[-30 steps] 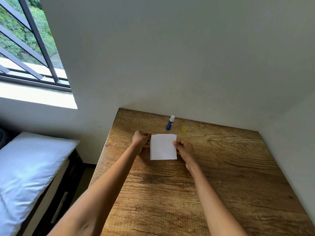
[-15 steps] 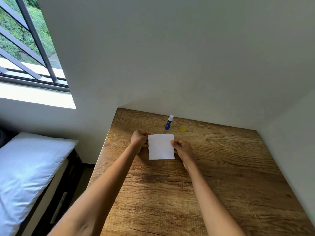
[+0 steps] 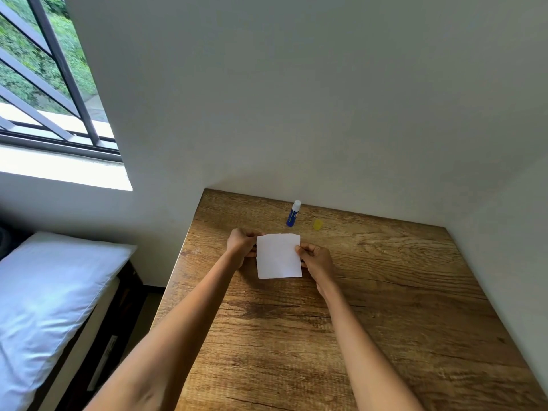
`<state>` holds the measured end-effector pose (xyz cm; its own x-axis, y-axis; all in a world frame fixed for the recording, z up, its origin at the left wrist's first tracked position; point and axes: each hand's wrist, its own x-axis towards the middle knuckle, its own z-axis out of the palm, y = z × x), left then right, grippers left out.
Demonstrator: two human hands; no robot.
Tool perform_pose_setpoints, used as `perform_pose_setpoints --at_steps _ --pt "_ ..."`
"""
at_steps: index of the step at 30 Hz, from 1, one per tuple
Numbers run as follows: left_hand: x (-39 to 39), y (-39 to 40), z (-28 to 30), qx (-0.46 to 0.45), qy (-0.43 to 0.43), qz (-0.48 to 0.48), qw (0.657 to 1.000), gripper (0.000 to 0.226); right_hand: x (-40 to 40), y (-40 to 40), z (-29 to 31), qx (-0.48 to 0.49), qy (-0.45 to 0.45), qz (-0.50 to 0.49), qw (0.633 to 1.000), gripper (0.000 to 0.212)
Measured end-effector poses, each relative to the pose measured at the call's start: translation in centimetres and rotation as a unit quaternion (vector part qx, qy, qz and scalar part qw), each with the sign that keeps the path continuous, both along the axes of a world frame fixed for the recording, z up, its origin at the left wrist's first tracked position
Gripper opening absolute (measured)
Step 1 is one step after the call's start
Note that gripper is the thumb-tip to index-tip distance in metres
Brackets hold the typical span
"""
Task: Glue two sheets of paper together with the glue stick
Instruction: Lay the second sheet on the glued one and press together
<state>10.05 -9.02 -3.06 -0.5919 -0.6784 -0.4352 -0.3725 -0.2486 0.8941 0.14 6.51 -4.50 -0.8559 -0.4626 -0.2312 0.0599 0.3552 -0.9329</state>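
Over the table (image 3: 385,307), left hand (image 3: 241,243) and right hand (image 3: 317,259) pinch the paper (image 3: 278,256).

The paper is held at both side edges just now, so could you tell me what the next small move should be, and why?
Probably lower the paper flat onto the table and press it down. Both the left hand and the right hand pinch its side edges, while the glue stick stands uncapped behind it, its yellow cap alongside. That suggests gluing is done, though no glue is visible.
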Motion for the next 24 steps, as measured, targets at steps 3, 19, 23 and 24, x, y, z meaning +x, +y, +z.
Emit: perform_pose_setpoints --at_steps 3,19,23,24 --pt "0.1 0.0 0.2 0.008 0.003 -0.002 1.0 0.02 0.0 0.0 -0.1 0.0 -0.002 -0.005 1.0 0.028" --pt "1.6 1.0 0.7 0.074 0.065 0.029 0.995 0.038 -0.1 -0.1 0.2 0.033 -0.001 0.002 0.999 0.029" --pt "1.6 0.9 0.6 0.068 0.068 0.008 0.995 0.039 -0.1 -0.3 0.3 0.045 0.005 0.008 0.999 0.029" --pt "1.6 0.9 0.7 0.069 0.069 0.006 0.995 0.04 -0.1 -0.3 0.4 0.047 0.005 0.01 0.999 0.029"
